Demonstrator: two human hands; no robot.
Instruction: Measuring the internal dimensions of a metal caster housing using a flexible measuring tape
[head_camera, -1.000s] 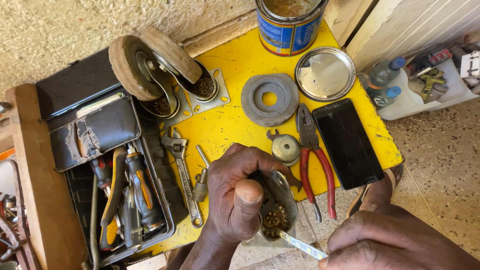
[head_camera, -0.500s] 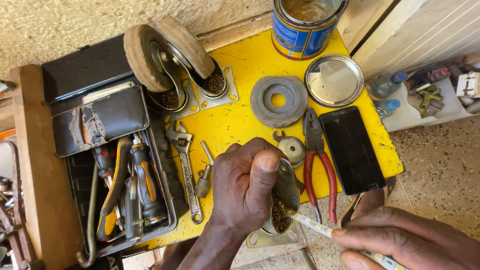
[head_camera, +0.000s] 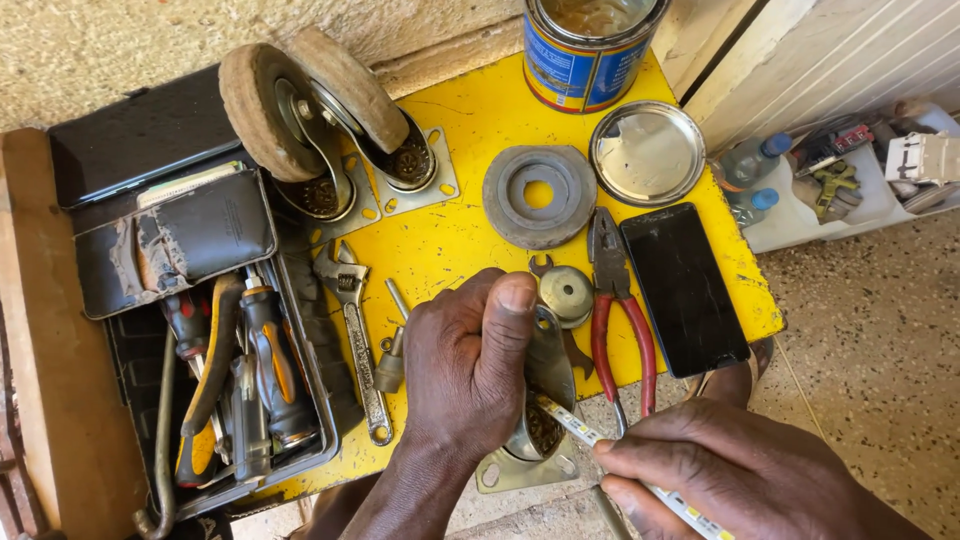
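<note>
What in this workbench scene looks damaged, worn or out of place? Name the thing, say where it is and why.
The yellow table has chipped, scratched paint, worst along its near edge. The toolbox lid's black coating is peeling in pale patches. A phone lies among metal tools beside the red-handled pliers. The left hand grips a caster bracket, overhanging the table's edge.

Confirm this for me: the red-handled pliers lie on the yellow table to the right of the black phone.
Not right. In the head view the red-handled pliers lie on the yellow table to the left of the black phone, not the right.
</note>
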